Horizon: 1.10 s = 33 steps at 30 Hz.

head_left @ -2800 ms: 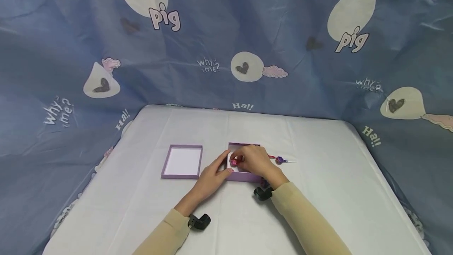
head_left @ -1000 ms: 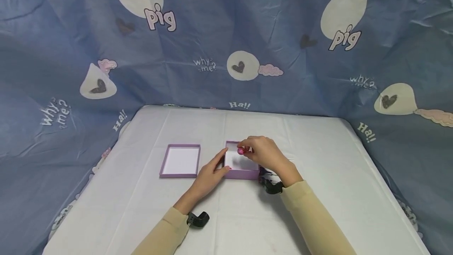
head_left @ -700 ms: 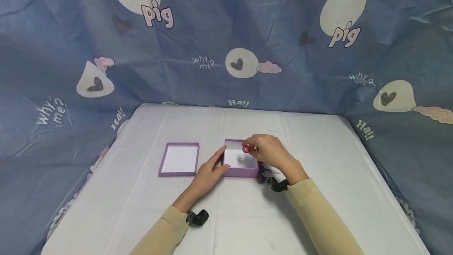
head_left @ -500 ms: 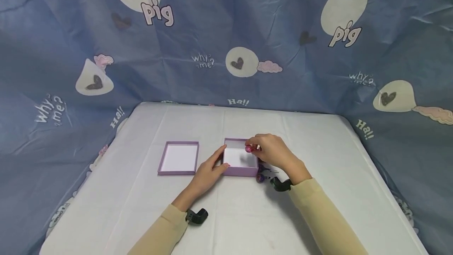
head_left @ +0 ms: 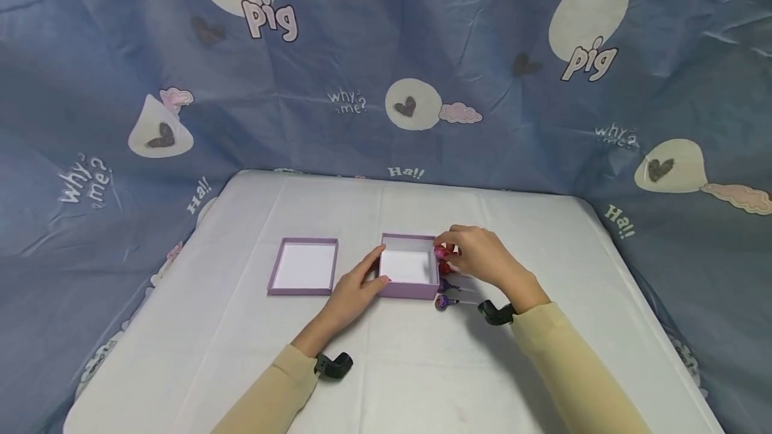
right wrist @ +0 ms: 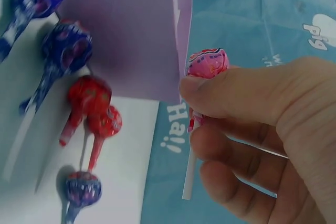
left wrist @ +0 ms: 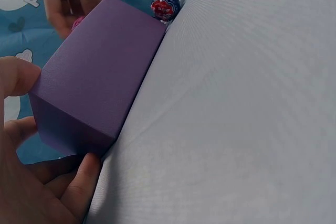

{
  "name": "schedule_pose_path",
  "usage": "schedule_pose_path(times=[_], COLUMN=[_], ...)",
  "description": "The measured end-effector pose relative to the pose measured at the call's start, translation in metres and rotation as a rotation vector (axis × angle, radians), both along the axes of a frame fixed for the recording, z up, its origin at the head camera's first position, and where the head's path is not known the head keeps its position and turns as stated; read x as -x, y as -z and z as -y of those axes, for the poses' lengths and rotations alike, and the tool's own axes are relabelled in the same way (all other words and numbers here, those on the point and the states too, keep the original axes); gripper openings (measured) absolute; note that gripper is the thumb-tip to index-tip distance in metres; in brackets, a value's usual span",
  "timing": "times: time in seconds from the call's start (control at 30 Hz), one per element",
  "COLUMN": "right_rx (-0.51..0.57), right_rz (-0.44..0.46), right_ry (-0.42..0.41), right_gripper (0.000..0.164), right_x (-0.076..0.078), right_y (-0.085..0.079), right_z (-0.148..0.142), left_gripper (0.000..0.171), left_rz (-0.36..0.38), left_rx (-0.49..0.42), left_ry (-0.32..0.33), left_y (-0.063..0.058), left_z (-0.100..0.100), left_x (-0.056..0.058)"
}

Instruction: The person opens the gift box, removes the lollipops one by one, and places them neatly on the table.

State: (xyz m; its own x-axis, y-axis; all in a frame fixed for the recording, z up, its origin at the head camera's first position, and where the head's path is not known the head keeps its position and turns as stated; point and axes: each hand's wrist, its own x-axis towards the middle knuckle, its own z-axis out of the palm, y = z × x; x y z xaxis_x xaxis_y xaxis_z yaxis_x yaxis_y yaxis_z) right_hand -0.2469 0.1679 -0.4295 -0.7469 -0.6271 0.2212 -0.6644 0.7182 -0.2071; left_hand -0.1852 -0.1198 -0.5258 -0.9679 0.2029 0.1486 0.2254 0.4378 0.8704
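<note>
My left hand (head_left: 352, 297) grips the left side of an open purple box (head_left: 410, 291), thumb by its near corner and fingers along the wall. In the left wrist view, fingertips touch the box's outer wall (left wrist: 100, 66). Just past the box's right wall, my right hand (head_left: 485, 256) pinches a pink-wrapped lollipop (right wrist: 207, 62) by its stick below the candy head, which points upward. Beside the box on the right, blue-purple lollipops (right wrist: 67, 48) and red lollipops (right wrist: 89, 95) lie on the cloth. The box's visible floor is white and bare.
A shallow purple lid (head_left: 303, 266), white inside, lies left of the box. White cloth (head_left: 410, 367) covers the table. Behind it hangs a blue printed curtain (head_left: 338, 146). Another blue-purple lollipop (right wrist: 84, 188) lies beyond the red ones.
My right hand has lifted the pink lollipop out of the box and carried it right, past the right wall. The left hand has stayed on the box.
</note>
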Motion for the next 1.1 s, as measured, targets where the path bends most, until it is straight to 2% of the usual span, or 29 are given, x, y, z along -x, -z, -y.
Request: schedule_pose_path(times=[0.53, 1.1], right_rx=[-0.018, -0.036], right_rz=[0.03, 0.058], right_ry=[0.034, 0.049], right_gripper=[0.031, 0.033], right_x=[-0.003, -0.012], right_y=[0.003, 0.016], right_z=[-0.027, -0.045], left_gripper=[0.064, 0.063], left_rz=[0.012, 0.009], left_rx=[0.009, 0.013], left_ry=[-0.004, 0.006], left_y=[0.0, 0.002], left_z=[0.001, 0.002], left_x=[0.001, 0.001])
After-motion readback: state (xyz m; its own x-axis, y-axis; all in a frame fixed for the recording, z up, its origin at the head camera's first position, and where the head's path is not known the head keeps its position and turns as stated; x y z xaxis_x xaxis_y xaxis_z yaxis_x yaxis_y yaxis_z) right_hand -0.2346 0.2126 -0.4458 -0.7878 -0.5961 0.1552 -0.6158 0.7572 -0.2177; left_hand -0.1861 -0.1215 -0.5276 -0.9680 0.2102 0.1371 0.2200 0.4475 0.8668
